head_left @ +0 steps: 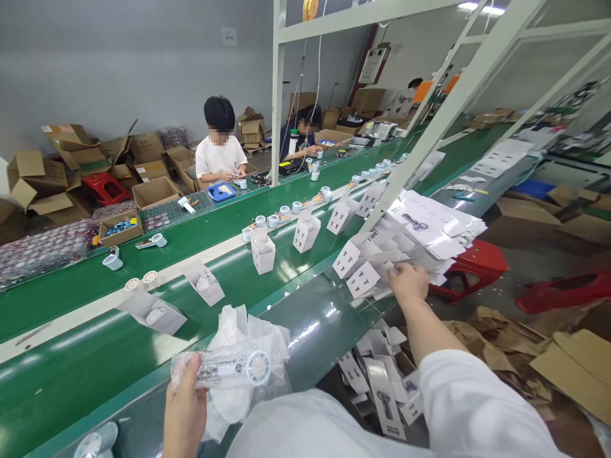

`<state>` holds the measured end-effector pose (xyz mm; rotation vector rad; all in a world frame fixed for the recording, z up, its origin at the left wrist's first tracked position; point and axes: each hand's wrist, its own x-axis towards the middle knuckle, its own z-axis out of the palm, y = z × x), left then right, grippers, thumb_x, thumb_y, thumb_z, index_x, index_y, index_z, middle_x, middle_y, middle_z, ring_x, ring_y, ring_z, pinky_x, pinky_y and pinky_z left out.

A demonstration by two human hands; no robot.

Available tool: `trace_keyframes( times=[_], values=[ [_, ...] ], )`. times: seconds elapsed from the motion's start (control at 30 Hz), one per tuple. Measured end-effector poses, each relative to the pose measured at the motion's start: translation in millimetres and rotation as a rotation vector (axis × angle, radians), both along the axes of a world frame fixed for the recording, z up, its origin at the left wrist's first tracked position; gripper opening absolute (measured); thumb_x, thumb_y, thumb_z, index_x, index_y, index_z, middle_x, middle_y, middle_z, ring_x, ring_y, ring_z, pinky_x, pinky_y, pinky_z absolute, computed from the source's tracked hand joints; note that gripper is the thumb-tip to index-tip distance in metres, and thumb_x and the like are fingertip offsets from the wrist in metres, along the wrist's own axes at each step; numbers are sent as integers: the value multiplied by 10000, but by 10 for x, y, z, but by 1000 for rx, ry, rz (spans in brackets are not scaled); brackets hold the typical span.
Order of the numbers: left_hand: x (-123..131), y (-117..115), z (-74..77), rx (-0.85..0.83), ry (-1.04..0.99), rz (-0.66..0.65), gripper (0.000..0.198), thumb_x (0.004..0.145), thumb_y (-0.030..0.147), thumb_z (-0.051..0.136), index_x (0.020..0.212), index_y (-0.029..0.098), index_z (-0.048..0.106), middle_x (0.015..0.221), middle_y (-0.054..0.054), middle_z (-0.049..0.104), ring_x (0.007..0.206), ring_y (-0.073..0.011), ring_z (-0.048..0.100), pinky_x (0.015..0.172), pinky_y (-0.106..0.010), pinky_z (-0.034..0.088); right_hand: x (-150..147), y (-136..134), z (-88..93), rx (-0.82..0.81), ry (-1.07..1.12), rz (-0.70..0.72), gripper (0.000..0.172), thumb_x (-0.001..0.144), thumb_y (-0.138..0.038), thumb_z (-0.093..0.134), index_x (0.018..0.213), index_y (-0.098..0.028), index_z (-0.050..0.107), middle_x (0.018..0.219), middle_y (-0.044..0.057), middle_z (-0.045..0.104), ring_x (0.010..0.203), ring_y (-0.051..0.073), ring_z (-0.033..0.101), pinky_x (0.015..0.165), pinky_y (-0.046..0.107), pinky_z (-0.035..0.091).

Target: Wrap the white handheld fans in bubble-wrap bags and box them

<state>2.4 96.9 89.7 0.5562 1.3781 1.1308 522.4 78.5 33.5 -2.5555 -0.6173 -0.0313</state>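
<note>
My left hand (185,407) is closed around the handle end of a small handheld fan (233,367) in a clear plastic bag, its round head pointing right. Beneath and behind the fan lie crumpled clear plastic bags (229,331) at the bench edge. Out to the right, my right hand (410,281) has its fingers curled at the edge of a white carton (363,280) in a cluster of open cartons; its fingertips are partly hidden. Just behind that hand is a stack of flat printed cartons (429,222). Another fan (98,440) is at the bottom left.
Open white boxes (263,249) stand along the green conveyor belt (224,264), and several fans (296,207) sit farther back. A slanted metal post (410,152) rises beside the cartons. More cartons (382,388) lie below the bench. A co-worker (222,149) sits across the line.
</note>
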Motion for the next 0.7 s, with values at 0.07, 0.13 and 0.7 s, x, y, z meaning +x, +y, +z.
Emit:
trace_keyframes(
  times=[0.07,0.13,0.7],
  values=[
    [-3,-8,-2,-16,52,-15,198,731,400,653,807,219,625,807,-15,688,749,-203,650,562,-268,518,42,17,5,-22,23,38,342,750,-253,582,1061,-117,621,1027,195,612,974,320,553,800,429,426],
    [-30,-7,5,-15,99,-27,206,728,410,647,801,220,613,802,-18,687,747,-213,650,551,-278,515,48,38,33,-34,34,72,339,740,-220,568,1063,-122,607,935,166,640,873,291,586,752,399,434],
    [885,415,-25,746,656,-428,144,841,301,548,898,171,575,975,-97,618,943,-223,586,876,-375,458,-2253,143,-124,191,259,943,171,828,-260,483,974,-247,569,940,70,644,861,235,598,779,354,448]
  ],
)
